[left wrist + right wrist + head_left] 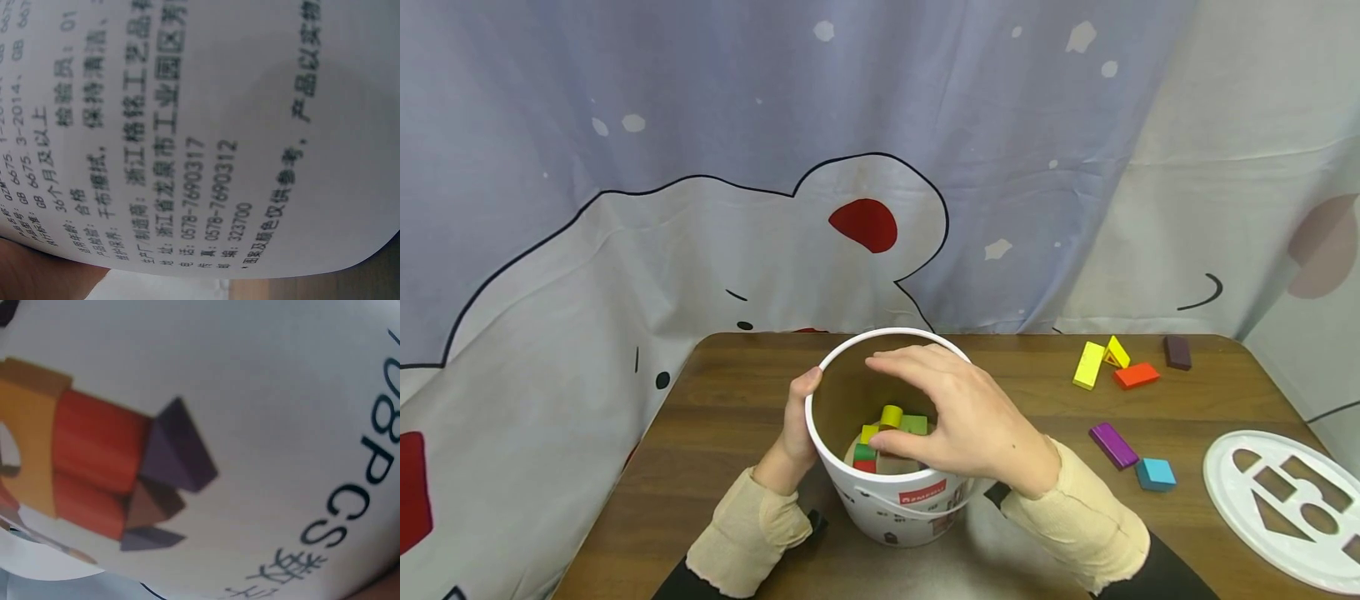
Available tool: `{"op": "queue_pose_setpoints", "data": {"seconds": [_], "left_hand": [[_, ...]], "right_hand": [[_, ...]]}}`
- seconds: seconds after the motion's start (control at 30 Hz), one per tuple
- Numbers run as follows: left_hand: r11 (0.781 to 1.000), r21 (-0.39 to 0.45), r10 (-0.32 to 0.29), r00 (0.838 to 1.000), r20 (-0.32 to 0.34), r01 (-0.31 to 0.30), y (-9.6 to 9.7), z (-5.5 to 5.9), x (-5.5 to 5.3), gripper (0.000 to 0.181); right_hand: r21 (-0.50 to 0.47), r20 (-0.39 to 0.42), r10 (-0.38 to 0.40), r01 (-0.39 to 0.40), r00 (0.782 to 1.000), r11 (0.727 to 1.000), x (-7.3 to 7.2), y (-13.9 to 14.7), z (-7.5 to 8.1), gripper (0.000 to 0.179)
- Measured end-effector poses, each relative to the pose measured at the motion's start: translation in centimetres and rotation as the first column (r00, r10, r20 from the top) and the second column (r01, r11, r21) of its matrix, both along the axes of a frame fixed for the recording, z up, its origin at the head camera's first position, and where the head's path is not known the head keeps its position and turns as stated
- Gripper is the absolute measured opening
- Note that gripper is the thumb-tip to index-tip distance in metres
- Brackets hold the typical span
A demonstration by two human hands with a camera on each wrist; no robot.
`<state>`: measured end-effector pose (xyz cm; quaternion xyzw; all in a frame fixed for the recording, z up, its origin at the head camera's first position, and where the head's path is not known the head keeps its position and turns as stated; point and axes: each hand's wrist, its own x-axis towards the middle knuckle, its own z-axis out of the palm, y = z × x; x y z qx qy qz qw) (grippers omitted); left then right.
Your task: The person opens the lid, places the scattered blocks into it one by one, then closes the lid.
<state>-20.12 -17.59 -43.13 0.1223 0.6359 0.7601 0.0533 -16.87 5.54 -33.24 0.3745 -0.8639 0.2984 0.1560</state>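
Observation:
A white printed bucket (pixel 887 521) stands on the wooden table, its mouth tilted toward me. My left hand (pixel 793 429) grips its left rim, the thumb at the edge and the other fingers mostly hidden. Over the mouth reaches my right hand (pixel 962 408), thumb and fingers spread wide apart with nothing visible between them. Inside the bucket lie several blocks, among them a yellow cylinder (pixel 891 416), a light green block (pixel 914 424) and a red block (pixel 864 466). Both wrist views are filled by the bucket's printed wall (pixel 262 156), with small print on the left and block pictures on the right.
On the right of the table lie a yellow block (pixel 1087 365), a yellow triangle (pixel 1116 352), an orange-red block (pixel 1137 375), a dark block (pixel 1177 352), a purple block (pixel 1114 445) and a blue block (pixel 1156 474). A white lid (pixel 1228 475) with shaped holes rests nearer me.

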Motion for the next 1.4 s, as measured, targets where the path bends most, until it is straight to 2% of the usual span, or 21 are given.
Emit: {"op": "queue_pose_setpoints", "data": {"seconds": [0.27,0.43,0.73,0.97,1.17,1.4], "left_hand": [[1.000,0.004,-0.004,1.000,0.001,0.004,0.0,0.1,0.0,0.067],[0.999,0.021,-0.024,1.000,-0.005,0.024,-0.1,0.1,-0.1,0.059],[0.998,0.046,-0.048,0.999,0.000,0.048,-0.1,-0.4,-0.4,0.055],[0.994,0.071,-0.077,0.997,-0.017,0.078,-0.1,-0.6,-0.4,0.056],[0.999,0.039,-0.038,0.999,0.006,0.038,0.0,-0.3,-0.3,0.056],[0.999,0.038,-0.024,1.000,0.014,0.023,0.0,0.0,-0.1,0.058]], "right_hand": [[-0.084,-0.037,0.027,-0.030,0.999,0.996,-0.1,0.7,-0.1,0.061],[-0.104,-0.034,0.014,-0.018,0.999,0.994,0.1,1.6,-0.3,0.056],[-0.116,-0.090,-0.081,0.070,0.993,0.991,0.7,4.4,-0.9,0.051],[-0.162,-0.092,-0.165,0.149,0.982,0.975,0.5,8.3,-2.4,0.038],[-0.079,-0.113,-0.257,0.249,0.960,0.965,0.5,11.7,-4.6,0.036],[0.119,-0.109,-0.324,0.336,0.940,0.934,0.5,14.6,-8.0,0.031]]}}
